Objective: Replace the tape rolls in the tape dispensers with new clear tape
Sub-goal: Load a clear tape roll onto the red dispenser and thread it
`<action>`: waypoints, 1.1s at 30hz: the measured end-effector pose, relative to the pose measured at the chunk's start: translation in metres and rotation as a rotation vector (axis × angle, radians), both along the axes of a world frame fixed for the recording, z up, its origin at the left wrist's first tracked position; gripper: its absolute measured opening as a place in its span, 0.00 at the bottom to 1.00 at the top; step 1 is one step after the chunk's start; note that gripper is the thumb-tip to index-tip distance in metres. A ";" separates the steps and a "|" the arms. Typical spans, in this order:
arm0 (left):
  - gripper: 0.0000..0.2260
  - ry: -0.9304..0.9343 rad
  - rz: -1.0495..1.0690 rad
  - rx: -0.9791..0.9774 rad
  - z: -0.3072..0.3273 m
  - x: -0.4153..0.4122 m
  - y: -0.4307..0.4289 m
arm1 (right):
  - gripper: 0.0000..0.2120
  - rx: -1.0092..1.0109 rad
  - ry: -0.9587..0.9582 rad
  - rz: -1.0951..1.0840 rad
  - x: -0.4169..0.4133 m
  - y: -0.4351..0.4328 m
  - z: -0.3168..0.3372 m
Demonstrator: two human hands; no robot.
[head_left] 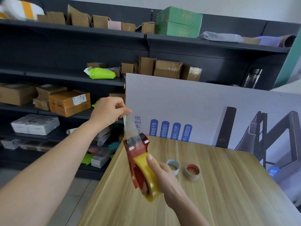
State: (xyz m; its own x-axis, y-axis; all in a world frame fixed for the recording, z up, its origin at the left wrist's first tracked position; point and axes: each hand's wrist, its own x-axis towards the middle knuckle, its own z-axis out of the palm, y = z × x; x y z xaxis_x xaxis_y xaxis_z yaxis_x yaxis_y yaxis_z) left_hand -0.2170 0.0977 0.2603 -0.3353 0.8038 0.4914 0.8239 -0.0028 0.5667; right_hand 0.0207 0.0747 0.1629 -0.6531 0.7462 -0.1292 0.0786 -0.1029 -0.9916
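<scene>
Left hand (110, 111): thumb and fingers pinch free end of tape strip (129, 128), raised. Right hand (164, 175): wraps tape roll (150, 188) seated in red dispenser (138, 150), above table (228, 193) edge. Strip runs up-left from dispenser mouth, along dispenser's long axis; left hand nearer cutter end. White roll (171, 161) and tan roll (192, 176) on table, near right hand.

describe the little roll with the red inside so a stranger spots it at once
On the wooden table, beside the right hand holding the red dispenser, two small rolls lie flat side by side. It is the tan roll farther from that hand, red inside, whereas the white roll next to it has a printed pattern.
</scene>
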 end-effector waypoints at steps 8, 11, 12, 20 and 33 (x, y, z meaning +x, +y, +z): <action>0.11 -0.077 0.096 0.022 -0.003 -0.010 0.002 | 0.24 0.078 0.055 0.110 0.002 0.009 0.001; 0.11 -0.118 0.122 0.009 -0.009 -0.014 0.004 | 0.19 0.113 0.050 0.143 0.003 0.012 0.002; 0.11 -0.106 0.122 0.008 -0.010 -0.013 0.005 | 0.19 0.100 0.053 0.137 0.002 0.012 0.001; 0.11 -0.028 0.101 -0.007 0.002 -0.010 0.011 | 0.23 0.000 0.085 0.030 0.002 0.010 0.001; 0.11 -0.093 0.116 0.001 0.009 -0.018 0.024 | 0.18 -0.001 0.129 0.064 0.010 0.011 0.006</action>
